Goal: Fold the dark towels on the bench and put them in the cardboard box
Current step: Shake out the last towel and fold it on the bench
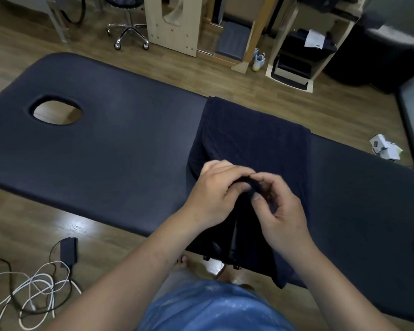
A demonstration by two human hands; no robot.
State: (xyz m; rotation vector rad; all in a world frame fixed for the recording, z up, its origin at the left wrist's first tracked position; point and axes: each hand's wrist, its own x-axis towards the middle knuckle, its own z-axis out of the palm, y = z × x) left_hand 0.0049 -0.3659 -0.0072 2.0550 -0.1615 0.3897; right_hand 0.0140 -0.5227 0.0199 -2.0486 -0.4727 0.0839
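A dark navy towel (253, 137) lies across the dark padded bench (120, 144), its far end reaching the bench's back edge and its near end hanging over the front edge. My left hand (215, 194) and my right hand (280, 211) meet over the towel's near part. Both pinch the same bunched bit of the towel between thumb and fingers, lifted slightly off the bench. No cardboard box is in view.
The bench has an oval face hole (56, 112) at its left. Cables and a black adapter (68, 249) lie on the wooden floor at lower left. A wheeled stool (129, 32) and wooden shelving (294, 56) stand beyond the bench. Small white items (385, 146) sit at right.
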